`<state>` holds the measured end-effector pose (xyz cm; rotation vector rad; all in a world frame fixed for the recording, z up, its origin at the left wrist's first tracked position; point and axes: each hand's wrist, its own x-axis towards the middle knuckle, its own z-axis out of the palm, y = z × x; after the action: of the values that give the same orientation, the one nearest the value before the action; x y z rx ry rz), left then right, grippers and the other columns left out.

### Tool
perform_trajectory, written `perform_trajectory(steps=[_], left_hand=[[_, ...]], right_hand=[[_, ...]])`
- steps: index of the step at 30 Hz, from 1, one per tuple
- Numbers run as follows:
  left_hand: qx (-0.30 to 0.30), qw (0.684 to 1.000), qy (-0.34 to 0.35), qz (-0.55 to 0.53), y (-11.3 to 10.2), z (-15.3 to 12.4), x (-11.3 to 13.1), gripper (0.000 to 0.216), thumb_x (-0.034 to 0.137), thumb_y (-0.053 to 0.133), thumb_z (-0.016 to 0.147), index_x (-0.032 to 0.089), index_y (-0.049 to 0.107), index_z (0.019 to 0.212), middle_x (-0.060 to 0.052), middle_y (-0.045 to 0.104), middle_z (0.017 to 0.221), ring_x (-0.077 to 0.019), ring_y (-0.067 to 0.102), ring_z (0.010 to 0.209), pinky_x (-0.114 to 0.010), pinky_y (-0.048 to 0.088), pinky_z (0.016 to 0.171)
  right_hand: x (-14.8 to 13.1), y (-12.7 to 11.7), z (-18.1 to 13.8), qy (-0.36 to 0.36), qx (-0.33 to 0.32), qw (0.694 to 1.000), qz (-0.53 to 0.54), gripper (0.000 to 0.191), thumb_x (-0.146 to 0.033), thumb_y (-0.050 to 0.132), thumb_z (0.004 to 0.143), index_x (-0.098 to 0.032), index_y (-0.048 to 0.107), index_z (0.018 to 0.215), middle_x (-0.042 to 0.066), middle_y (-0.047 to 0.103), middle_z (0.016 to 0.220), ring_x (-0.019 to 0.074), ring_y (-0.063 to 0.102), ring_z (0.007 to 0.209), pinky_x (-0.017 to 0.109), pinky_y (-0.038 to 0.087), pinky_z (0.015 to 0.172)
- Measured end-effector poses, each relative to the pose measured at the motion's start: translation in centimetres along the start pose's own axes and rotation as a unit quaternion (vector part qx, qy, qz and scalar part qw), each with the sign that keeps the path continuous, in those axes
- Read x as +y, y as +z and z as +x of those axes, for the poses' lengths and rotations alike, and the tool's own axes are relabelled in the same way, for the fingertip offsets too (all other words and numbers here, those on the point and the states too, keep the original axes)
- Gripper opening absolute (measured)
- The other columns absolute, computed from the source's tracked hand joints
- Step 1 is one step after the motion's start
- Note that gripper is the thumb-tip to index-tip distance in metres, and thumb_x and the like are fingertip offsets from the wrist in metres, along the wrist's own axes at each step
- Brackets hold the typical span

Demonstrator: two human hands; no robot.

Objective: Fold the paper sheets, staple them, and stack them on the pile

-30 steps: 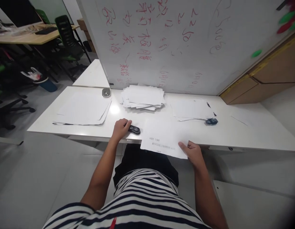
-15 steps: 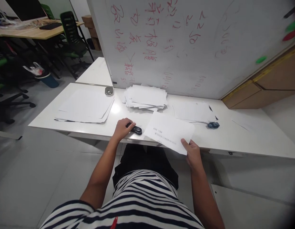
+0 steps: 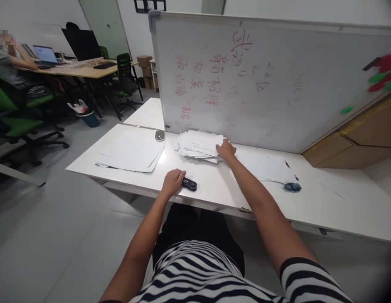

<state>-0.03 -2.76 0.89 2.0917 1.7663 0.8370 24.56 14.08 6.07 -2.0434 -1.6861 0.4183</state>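
Note:
My left hand (image 3: pixel 174 182) is closed around the back end of a black stapler (image 3: pixel 190 184), which rests on the white table near its front edge. My right hand (image 3: pixel 227 150) reaches to the stack of papers (image 3: pixel 198 155) at the foot of the whiteboard. Its fingers pinch the right edge of a sheet of paper (image 3: pixel 203 141) lying on top of that stack. Faint print shows on the sheet; the fingertips under its edge are hidden.
More paper sheets (image 3: pixel 132 147) lie on the left, beside a grey mouse (image 3: pixel 160 135). Another paper pile (image 3: pixel 264 168) and a crumpled dark blue item (image 3: pixel 292 187) are on the right. The whiteboard (image 3: pixel 271 59) stands along the back. A seated person (image 3: pixel 9 63) is far left.
My right hand has carried the printed sheet forward from the front edge to the top of the stack. My left hand stays on the stapler. The view has tilted up, bringing the seated person in.

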Motion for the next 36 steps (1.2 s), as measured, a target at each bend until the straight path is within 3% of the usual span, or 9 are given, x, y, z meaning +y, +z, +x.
perform_trajectory(steps=[4, 6, 8, 12, 15, 19, 28, 33, 36], left_hand=[[-0.007, 1.000, 0.004, -0.020, 0.0, 0.0, -0.4, 0.044, 0.046, 0.027, 0.096, 0.022, 0.049, 0.067, -0.003, 0.057, 0.069, -0.0180, 0.054, 0.070, -0.032, 0.037, 0.066], [-0.014, 0.999, 0.011, -0.028, -0.1, 0.2, -0.6, 0.043, 0.046, 0.028, 0.096, 0.022, 0.049, 0.067, -0.003, 0.057, 0.069, -0.0184, 0.054, 0.071, -0.032, 0.037, 0.066], [-0.017, 0.999, 0.015, -0.030, -0.1, 0.4, -0.7, 0.042, 0.046, 0.028, 0.096, 0.023, 0.050, 0.068, -0.003, 0.056, 0.069, -0.0187, 0.053, 0.071, -0.032, 0.037, 0.066], [-0.024, 0.999, 0.015, -0.025, -0.1, 0.6, -0.8, 0.042, 0.045, 0.029, 0.096, 0.023, 0.051, 0.069, -0.002, 0.057, 0.070, -0.0192, 0.053, 0.071, -0.032, 0.037, 0.066], [-0.026, 0.999, 0.009, -0.026, 0.0, 0.6, -0.7, 0.041, 0.045, 0.028, 0.096, 0.023, 0.052, 0.069, -0.002, 0.057, 0.071, -0.0193, 0.053, 0.072, -0.032, 0.037, 0.068], [-0.026, 0.999, -0.004, -0.032, -0.1, 0.6, -0.3, 0.041, 0.044, 0.029, 0.095, 0.023, 0.053, 0.069, -0.002, 0.058, 0.071, -0.0190, 0.054, 0.073, -0.031, 0.038, 0.068], [-0.028, 0.999, -0.028, -0.016, -0.2, 0.6, 0.1, 0.043, 0.045, 0.028, 0.095, 0.022, 0.054, 0.068, -0.002, 0.058, 0.070, -0.0178, 0.053, 0.072, -0.030, 0.039, 0.068], [-0.027, 0.999, -0.032, -0.014, -0.2, 0.6, 0.2, 0.043, 0.044, 0.028, 0.095, 0.022, 0.054, 0.068, -0.002, 0.059, 0.072, -0.0180, 0.055, 0.073, -0.030, 0.039, 0.068], [-0.026, 0.999, -0.032, -0.017, -0.2, 0.6, 0.2, 0.044, 0.045, 0.028, 0.095, 0.022, 0.055, 0.069, -0.002, 0.059, 0.072, -0.0179, 0.055, 0.074, -0.030, 0.040, 0.069]], right_hand=[[3.0, 0.6, -2.2, -0.032, 0.071, 0.994, -0.070, 0.075, -0.042, 0.046, 0.086, -0.011, 0.016, 0.148, 0.024, 0.031, 0.149, 0.0370, 0.031, 0.134, 0.059, 0.022, 0.105], [6.1, -0.3, -3.2, -0.053, 0.102, 0.989, -0.089, 0.070, -0.044, 0.036, 0.091, -0.013, 0.012, 0.149, 0.021, 0.023, 0.153, 0.0323, 0.021, 0.140, 0.057, 0.017, 0.109], [9.9, -1.8, -4.0, -0.062, 0.118, 0.985, -0.106, 0.062, -0.044, 0.030, 0.093, -0.015, 0.019, 0.147, 0.017, 0.023, 0.154, 0.0278, 0.017, 0.142, 0.053, 0.014, 0.112], [17.2, -4.4, -5.5, -0.015, 0.024, 0.992, -0.120, 0.073, -0.059, 0.042, 0.087, -0.020, 0.028, 0.146, 0.013, 0.021, 0.157, 0.0303, 0.010, 0.145, 0.055, 0.011, 0.113], [20.3, -4.5, -6.3, 0.005, -0.052, 0.993, -0.104, 0.088, -0.071, 0.046, 0.079, -0.020, 0.025, 0.149, 0.011, 0.016, 0.159, 0.0301, 0.008, 0.146, 0.053, 0.005, 0.115], [21.0, -3.6, -6.7, 0.011, -0.032, 0.994, -0.102, 0.084, -0.073, 0.039, 0.082, -0.023, 0.029, 0.148, 0.009, 0.013, 0.160, 0.0276, 0.007, 0.147, 0.051, 0.002, 0.116], [21.6, -2.7, -6.2, 0.007, 0.023, 0.997, -0.074, 0.056, -0.058, 0.037, 0.091, -0.030, 0.045, 0.139, 0.005, 0.026, 0.156, 0.0265, 0.018, 0.145, 0.051, 0.009, 0.116], [21.5, -2.3, -6.7, -0.034, 0.103, 0.992, -0.069, 0.045, -0.042, 0.036, 0.096, -0.021, 0.056, 0.130, 0.009, 0.047, 0.144, 0.0278, 0.036, 0.137, 0.051, 0.020, 0.113], [21.1, -2.6, -7.1, -0.040, 0.145, 0.985, -0.088, 0.044, -0.033, 0.036, 0.096, -0.014, 0.053, 0.131, 0.017, 0.066, 0.117, 0.0284, 0.058, 0.113, 0.045, 0.037, 0.100]])
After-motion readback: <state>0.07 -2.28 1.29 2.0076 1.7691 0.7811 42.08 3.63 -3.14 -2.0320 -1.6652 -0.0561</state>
